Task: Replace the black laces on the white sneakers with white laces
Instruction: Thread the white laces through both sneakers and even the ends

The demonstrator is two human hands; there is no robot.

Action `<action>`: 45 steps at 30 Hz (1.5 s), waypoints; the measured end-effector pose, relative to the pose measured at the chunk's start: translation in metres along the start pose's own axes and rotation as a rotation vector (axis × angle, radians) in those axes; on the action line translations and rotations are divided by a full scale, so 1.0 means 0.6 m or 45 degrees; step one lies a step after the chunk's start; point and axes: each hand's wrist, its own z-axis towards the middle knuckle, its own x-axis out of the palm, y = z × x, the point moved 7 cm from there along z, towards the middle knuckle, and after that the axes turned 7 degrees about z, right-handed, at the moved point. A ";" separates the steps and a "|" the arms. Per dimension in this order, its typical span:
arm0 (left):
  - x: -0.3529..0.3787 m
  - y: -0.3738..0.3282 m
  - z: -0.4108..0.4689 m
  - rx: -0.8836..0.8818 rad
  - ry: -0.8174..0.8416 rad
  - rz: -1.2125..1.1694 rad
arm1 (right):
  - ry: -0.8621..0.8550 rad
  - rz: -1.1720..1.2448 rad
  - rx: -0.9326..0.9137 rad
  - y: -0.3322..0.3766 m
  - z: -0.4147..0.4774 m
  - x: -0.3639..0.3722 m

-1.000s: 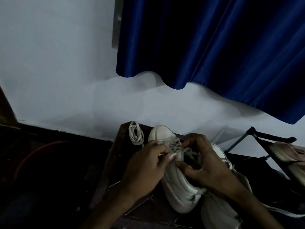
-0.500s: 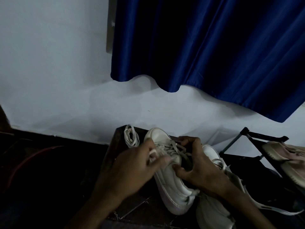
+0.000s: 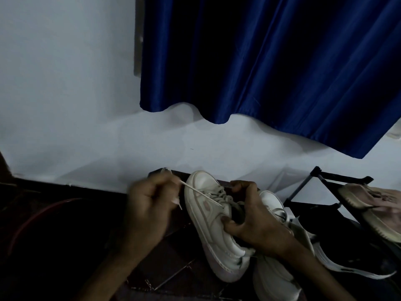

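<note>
Where the white lace (image 3: 204, 195) leaves the eyelets, it runs as a taut straight line up and to the left across the sneaker (image 3: 208, 224), which lies on a dark surface (image 3: 173, 257) with its toe pointing away from the person and its heel toward them. White lacing already crosses the front rows of this sneaker; I see no black lace on it.

Just left of the sneaker's toe, the left hand (image 3: 149, 205) pinches the free end of the lace with curled fingers, though the hand is blurred and the exact fingers are hard to make out. A short tip dangles below that pinch. On the sneaker's right side, the right hand (image 3: 256, 222) clamps the shoe at its opening, thumb against the side panel and fingers over the tongue.

The pull goes leftward, nearly across the sneaker's long axis, so the right hand has to brace against it. The next eyelet lies back toward the heel, and the left hand, which has the tip, is the one placed to thread it.

A second sneaker (image 3: 273, 276) lies against the right side of the first. Further right stands a rack (image 3: 338, 178) with pink shoes (image 3: 373, 200). Beyond the toe are a wall (image 3: 65, 83) and a blue curtain (image 3: 271, 61).
</note>
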 end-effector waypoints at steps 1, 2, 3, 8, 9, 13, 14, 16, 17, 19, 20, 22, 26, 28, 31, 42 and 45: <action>-0.019 0.000 0.001 -0.091 -0.182 -0.251 | -0.001 -0.003 -0.008 0.000 0.000 0.000; -0.027 0.000 0.000 -0.157 -0.303 -0.374 | 0.000 -0.009 -0.021 0.002 0.000 0.001; -0.025 -0.001 -0.002 -0.193 -0.339 -0.418 | -0.001 -0.012 -0.028 0.003 -0.001 0.001; 0.033 -0.035 -0.027 -0.035 -0.031 -0.273 | 0.023 0.001 -0.004 -0.001 -0.001 0.004; 0.033 -0.046 -0.026 -0.013 -0.047 -0.297 | 0.029 0.000 0.000 -0.004 -0.001 0.005; -0.006 -0.063 -0.001 -0.048 -0.213 -0.556 | 0.008 -0.045 0.002 -0.002 0.001 0.006; -0.007 -0.065 0.008 -0.026 -0.141 -0.515 | -0.012 -0.064 0.008 -0.001 0.000 0.004; 0.004 -0.042 0.016 -0.111 0.002 -0.410 | -0.038 -0.113 0.042 0.006 -0.006 -0.003; 0.007 -0.027 0.016 -0.197 0.022 -0.364 | -0.032 -0.154 0.082 0.008 -0.010 -0.005; 0.007 -0.012 0.016 -0.288 0.034 -0.255 | -0.019 -0.294 0.137 0.024 -0.017 -0.015; 0.006 -0.015 0.017 -0.288 0.039 -0.210 | -0.003 -0.373 0.161 0.030 -0.017 -0.025; -0.004 -0.026 0.023 -0.238 0.031 -0.092 | 0.092 -0.414 0.270 0.036 -0.009 -0.048; -0.018 -0.083 0.048 -0.135 -0.053 0.118 | 0.166 0.120 0.483 0.095 0.012 -0.122; -0.007 -0.126 0.069 -0.113 -0.038 0.090 | 0.096 0.411 0.424 0.163 0.027 -0.159; 0.021 -0.224 0.101 0.088 0.047 0.156 | 0.064 0.542 0.246 0.271 0.046 -0.197; 0.107 -0.449 0.150 0.160 0.302 0.056 | -0.005 0.500 -0.064 0.466 0.050 -0.288; 0.112 -0.455 0.166 -0.050 0.298 -0.074 | -0.007 0.542 -0.101 0.474 0.044 -0.310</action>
